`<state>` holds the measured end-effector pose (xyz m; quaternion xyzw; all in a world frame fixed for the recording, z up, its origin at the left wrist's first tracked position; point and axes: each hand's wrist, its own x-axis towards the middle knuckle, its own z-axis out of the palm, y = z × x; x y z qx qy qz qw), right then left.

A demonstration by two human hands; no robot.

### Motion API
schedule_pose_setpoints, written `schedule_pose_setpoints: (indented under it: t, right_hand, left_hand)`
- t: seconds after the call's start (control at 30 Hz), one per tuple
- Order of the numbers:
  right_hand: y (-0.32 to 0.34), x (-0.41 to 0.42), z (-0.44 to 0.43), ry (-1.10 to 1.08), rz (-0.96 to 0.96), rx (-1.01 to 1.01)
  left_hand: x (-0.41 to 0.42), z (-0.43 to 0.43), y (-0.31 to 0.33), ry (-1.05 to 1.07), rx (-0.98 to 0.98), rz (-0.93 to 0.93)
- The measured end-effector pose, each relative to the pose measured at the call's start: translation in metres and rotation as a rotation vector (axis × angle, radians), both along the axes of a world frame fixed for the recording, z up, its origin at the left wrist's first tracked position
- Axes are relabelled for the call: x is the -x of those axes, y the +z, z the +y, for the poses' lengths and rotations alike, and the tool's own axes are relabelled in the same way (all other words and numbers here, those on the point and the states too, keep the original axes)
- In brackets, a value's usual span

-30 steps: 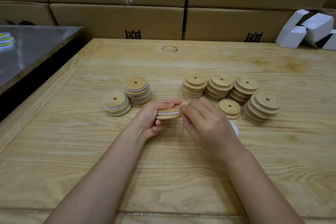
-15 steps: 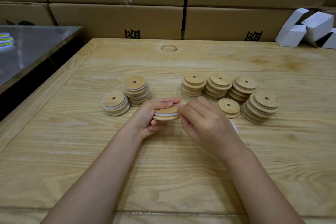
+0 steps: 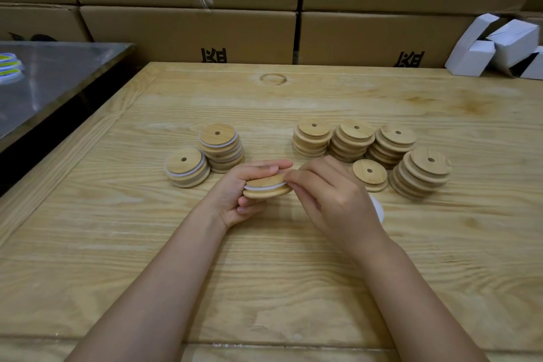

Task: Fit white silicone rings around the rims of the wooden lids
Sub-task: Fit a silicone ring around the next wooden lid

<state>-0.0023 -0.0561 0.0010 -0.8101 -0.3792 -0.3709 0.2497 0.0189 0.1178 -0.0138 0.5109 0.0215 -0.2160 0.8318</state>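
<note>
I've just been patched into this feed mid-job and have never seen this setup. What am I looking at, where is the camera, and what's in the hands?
There is no machine here: these are a person's two bare hands. The single view comes from a camera worn on the head, looking forward and down. The left hand grips a wooden lid, and the right hand pinches the white ring at its rim. On the wooden table, two stacks on the left already carry rings; the stacks on the right look bare. A bit of white shows behind the right hand, likely spare rings. Cardboard boxes stand behind.
</note>
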Motion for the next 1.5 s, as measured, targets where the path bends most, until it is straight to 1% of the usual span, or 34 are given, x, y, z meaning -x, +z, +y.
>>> schedule_pose_setpoints:
  t: [0.07, 0.2, 0.33, 0.47, 0.53, 0.6, 0.67, 0.73, 0.8, 0.97, 1.13, 1.23, 1.33, 1.4, 1.5]
  right_hand:
    - [-0.001, -0.001, 0.000, 0.003, 0.006, -0.011]
    - [-0.004, -0.002, -0.001, -0.010, 0.036, -0.025]
    - [-0.006, -0.002, 0.000, -0.009, 0.013, -0.057]
    - [-0.007, -0.002, 0.001, -0.006, 0.016, -0.066]
    - [-0.007, -0.001, 0.003, 0.003, 0.022, -0.068]
    - [-0.007, 0.000, 0.004, 0.008, 0.023, -0.069]
    - [-0.007, 0.001, 0.004, 0.005, 0.027, -0.070]
    - [-0.007, 0.001, 0.003, 0.000, 0.037, -0.077]
    - [-0.006, 0.001, 0.003, 0.000, 0.042, -0.084]
    - [-0.006, 0.001, 0.003, -0.004, 0.060, -0.086]
    - [-0.007, 0.001, 0.002, -0.007, 0.079, -0.087]
    - [-0.007, 0.000, 0.001, -0.006, 0.087, -0.088]
    - [-0.007, 0.000, 0.001, -0.013, 0.093, -0.088]
    - [-0.007, 0.000, 0.000, -0.018, 0.100, -0.087]
    - [-0.007, 0.000, 0.000, -0.022, 0.099, -0.083]
  left_hand:
    - [0.002, -0.001, 0.003, 0.013, 0.002, -0.028]
    - [0.006, -0.002, 0.010, 0.131, 0.147, -0.080]
    - [0.008, 0.009, 0.018, 0.356, 0.196, -0.233]
    - [0.010, 0.050, 0.025, 0.567, 0.445, -0.347]
    - [0.011, 0.076, 0.024, 0.676, 0.477, -0.401]
    - [0.011, 0.096, 0.019, 0.845, 0.347, -0.398]
    - [0.009, 0.108, 0.014, 1.008, 0.139, -0.403]
    - [0.006, 0.111, 0.009, 1.104, -0.017, -0.404]
    - [0.001, 0.112, 0.004, 1.137, -0.113, -0.389]
    - [-0.007, 0.107, -0.008, 1.077, -0.389, -0.425]
    - [-0.006, 0.104, -0.011, 0.965, -0.544, -0.391]
    - [-0.003, 0.101, -0.012, 0.853, -0.665, -0.385]
    - [-0.002, 0.099, -0.015, 0.740, -0.934, -0.434]
    - [-0.002, 0.099, -0.018, 0.702, -1.098, -0.486]
    - [-0.005, 0.100, -0.023, 0.683, -1.279, -0.527]
